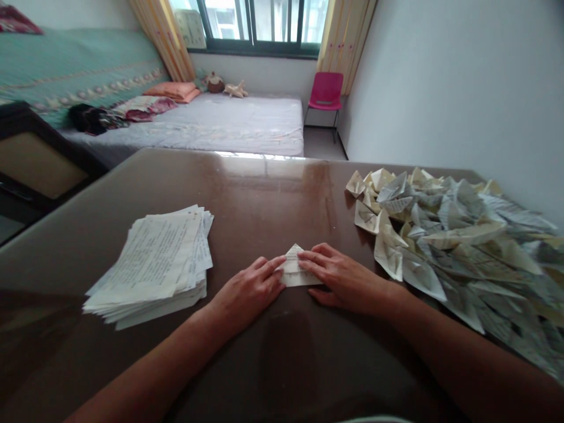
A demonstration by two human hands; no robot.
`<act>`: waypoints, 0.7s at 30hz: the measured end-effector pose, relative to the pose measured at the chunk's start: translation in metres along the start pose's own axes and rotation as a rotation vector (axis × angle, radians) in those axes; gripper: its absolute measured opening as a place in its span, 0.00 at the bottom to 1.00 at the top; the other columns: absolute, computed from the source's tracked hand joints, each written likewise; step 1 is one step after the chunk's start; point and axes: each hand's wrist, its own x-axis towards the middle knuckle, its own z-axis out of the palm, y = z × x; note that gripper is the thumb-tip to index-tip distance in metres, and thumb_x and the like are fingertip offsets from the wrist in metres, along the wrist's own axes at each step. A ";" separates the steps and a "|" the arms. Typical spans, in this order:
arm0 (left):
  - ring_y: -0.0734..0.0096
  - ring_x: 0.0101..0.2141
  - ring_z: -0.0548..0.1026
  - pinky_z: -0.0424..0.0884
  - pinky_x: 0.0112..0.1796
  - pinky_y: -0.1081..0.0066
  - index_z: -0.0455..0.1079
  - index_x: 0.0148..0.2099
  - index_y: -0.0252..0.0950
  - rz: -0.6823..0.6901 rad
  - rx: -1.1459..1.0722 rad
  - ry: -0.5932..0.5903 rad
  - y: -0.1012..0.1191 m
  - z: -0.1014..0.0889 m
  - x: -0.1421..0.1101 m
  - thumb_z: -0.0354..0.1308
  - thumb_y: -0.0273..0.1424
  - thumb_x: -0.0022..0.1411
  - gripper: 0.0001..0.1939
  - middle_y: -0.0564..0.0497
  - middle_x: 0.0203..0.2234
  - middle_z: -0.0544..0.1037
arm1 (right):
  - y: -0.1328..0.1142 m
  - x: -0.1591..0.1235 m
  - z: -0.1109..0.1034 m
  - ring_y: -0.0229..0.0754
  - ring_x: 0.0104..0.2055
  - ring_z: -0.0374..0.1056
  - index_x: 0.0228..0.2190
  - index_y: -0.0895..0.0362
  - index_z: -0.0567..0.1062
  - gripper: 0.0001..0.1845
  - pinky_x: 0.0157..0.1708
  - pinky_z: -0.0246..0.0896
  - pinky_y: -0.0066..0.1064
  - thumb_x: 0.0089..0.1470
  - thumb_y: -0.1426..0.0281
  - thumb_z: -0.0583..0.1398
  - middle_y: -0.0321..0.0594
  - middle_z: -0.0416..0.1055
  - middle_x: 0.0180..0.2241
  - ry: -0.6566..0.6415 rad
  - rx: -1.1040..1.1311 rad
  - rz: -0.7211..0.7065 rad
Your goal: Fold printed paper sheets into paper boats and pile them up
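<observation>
A small folded sheet of paper (296, 278), pointed at the top with a straight band along its lower edge, lies on the table before me. My left hand (253, 288) grips its left side, index finger along the slanting edge and thumb near the bottom. Across the right side rest the outstretched fingers of my right hand (339, 279), pressing the paper flat, with the thumb apart below. Those fingers cover both sides of the paper.
Left of my hands is a loose stack of printed sheets (154, 258). A large heap of folded paper boats (458, 229) covers the right side of the brown glossy table (264, 205). Beyond it stand a bed (255, 120) and a pink chair (326, 92); a dark chair (39, 158) is at left.
</observation>
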 end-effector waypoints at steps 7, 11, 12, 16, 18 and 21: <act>0.62 0.51 0.73 0.72 0.51 0.63 0.71 0.52 0.36 -0.189 -0.321 0.031 -0.011 0.002 -0.003 0.59 0.29 0.59 0.18 0.45 0.53 0.72 | 0.007 0.002 0.002 0.48 0.55 0.58 0.54 0.61 0.67 0.26 0.55 0.60 0.42 0.55 0.68 0.60 0.49 0.66 0.56 0.055 0.053 -0.025; 0.65 0.47 0.76 0.72 0.51 0.64 0.74 0.49 0.36 -0.251 -0.390 0.082 -0.014 0.004 -0.002 0.57 0.30 0.61 0.14 0.47 0.49 0.76 | 0.006 0.002 0.004 0.49 0.54 0.60 0.54 0.60 0.67 0.26 0.53 0.61 0.43 0.55 0.66 0.60 0.50 0.67 0.54 0.085 0.027 -0.012; 0.66 0.46 0.77 0.73 0.50 0.65 0.74 0.48 0.37 -0.268 -0.406 0.105 -0.014 0.003 -0.001 0.57 0.31 0.61 0.13 0.47 0.47 0.77 | 0.005 0.003 0.006 0.50 0.54 0.60 0.54 0.60 0.67 0.27 0.52 0.61 0.44 0.55 0.63 0.60 0.50 0.68 0.54 0.085 0.015 0.000; 0.69 0.41 0.78 0.74 0.48 0.69 0.76 0.43 0.38 -0.316 -0.456 0.187 -0.011 0.000 0.001 0.57 0.33 0.62 0.09 0.50 0.42 0.80 | 0.001 0.005 0.011 0.51 0.52 0.61 0.54 0.60 0.67 0.30 0.49 0.62 0.45 0.56 0.55 0.59 0.49 0.69 0.53 0.101 -0.028 0.078; 0.70 0.40 0.79 0.74 0.46 0.70 0.77 0.42 0.39 -0.320 -0.463 0.211 -0.010 -0.001 0.001 0.57 0.33 0.62 0.09 0.51 0.41 0.80 | -0.001 0.007 0.014 0.50 0.51 0.62 0.53 0.59 0.68 0.27 0.49 0.62 0.44 0.57 0.56 0.57 0.47 0.70 0.52 0.117 -0.046 0.116; 0.71 0.39 0.79 0.74 0.45 0.72 0.77 0.40 0.38 -0.310 -0.456 0.217 -0.010 0.000 0.001 0.57 0.33 0.63 0.08 0.52 0.39 0.81 | -0.003 0.009 0.016 0.49 0.51 0.62 0.51 0.58 0.70 0.23 0.48 0.61 0.42 0.59 0.58 0.56 0.44 0.70 0.52 0.121 -0.052 0.153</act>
